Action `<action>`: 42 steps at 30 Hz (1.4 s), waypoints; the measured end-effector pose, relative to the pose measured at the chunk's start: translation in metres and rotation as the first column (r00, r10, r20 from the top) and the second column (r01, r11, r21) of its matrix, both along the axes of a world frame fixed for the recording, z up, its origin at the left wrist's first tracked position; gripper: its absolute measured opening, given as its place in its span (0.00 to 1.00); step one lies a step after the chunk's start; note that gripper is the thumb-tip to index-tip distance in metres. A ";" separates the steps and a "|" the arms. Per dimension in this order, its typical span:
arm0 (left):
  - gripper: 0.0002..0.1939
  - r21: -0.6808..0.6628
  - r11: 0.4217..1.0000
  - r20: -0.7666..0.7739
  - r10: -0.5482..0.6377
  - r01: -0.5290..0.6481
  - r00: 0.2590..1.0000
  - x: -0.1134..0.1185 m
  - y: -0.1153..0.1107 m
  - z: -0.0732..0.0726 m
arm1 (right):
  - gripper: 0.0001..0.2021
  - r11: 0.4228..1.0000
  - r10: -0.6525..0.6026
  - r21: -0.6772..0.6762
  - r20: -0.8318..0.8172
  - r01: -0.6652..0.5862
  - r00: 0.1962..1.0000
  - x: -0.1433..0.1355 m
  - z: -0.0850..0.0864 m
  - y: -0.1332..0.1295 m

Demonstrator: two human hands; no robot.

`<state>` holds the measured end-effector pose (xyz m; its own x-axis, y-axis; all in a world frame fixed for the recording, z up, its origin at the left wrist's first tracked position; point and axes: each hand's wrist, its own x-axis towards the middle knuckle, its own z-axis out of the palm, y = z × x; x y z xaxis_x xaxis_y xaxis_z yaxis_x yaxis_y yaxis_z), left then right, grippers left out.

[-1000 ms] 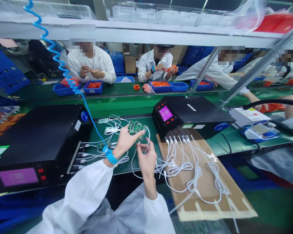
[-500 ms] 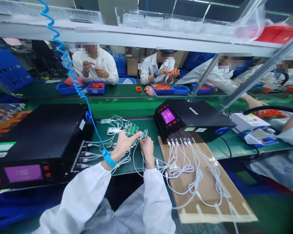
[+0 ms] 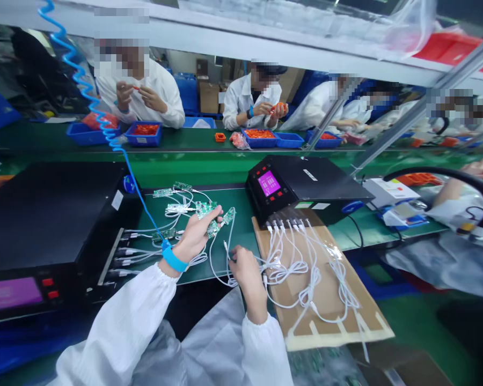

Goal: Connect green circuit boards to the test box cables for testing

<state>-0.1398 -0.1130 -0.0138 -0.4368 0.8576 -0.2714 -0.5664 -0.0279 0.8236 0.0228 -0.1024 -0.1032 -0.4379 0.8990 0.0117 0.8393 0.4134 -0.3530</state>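
Note:
My left hand (image 3: 196,236) is closed round a bunch of green circuit boards (image 3: 205,209) above the bench, with a blue strap on the wrist. One small board (image 3: 228,215), with a white cable attached, sticks out by its thumb. Lower and to the right, my right hand (image 3: 246,271) has curled fingers at a white cable (image 3: 227,257) whose plug end points upward. Its fingertips partly hide the contact with that cable. Several more small boards, among them one at the back (image 3: 163,192), lie on white cables beyond my left hand.
Black tester boxes stand left (image 3: 56,209) and right (image 3: 306,182), with white cables plugged in. Bundled cables lie on a cardboard sheet (image 3: 326,316). A coiled blue cord (image 3: 100,115) runs to my left wrist. Co-workers sit opposite behind blue bins (image 3: 144,140).
My right hand has left the small board by my left thumb and moved down towards me to the white cable. My left hand still holds the boards. The view has shifted slightly.

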 end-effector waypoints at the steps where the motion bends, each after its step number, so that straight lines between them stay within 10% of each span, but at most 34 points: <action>1: 0.15 -0.016 1.000 0.054 -0.006 0.007 0.999 0.003 0.002 0.000 | 0.09 1.000 -0.025 0.003 0.016 0.025 1.000 -0.002 -0.001 -0.004; 11: 0.10 -0.038 0.988 0.274 -0.133 0.148 0.953 0.027 0.029 -0.005 | 0.09 0.958 -0.247 0.078 -0.261 0.275 0.933 -0.008 0.002 0.008; 22: 0.16 -0.105 0.989 -0.024 -0.105 0.102 0.994 0.033 0.035 -0.023 | 0.23 0.956 -0.292 -0.228 -0.798 0.185 0.527 -0.001 -0.008 0.010; 42: 0.17 0.010 0.999 -0.376 -0.040 0.047 0.926 0.023 0.036 -0.033 | 0.22 0.961 -0.235 -0.119 -0.826 0.250 0.512 -0.005 -0.007 -0.005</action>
<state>-0.1173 -0.0770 -0.0472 -0.4659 0.8813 -0.0785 -0.2165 -0.0275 0.9759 0.0178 -0.1074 -0.1107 0.0104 0.9652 0.2614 0.2425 0.2512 -0.9371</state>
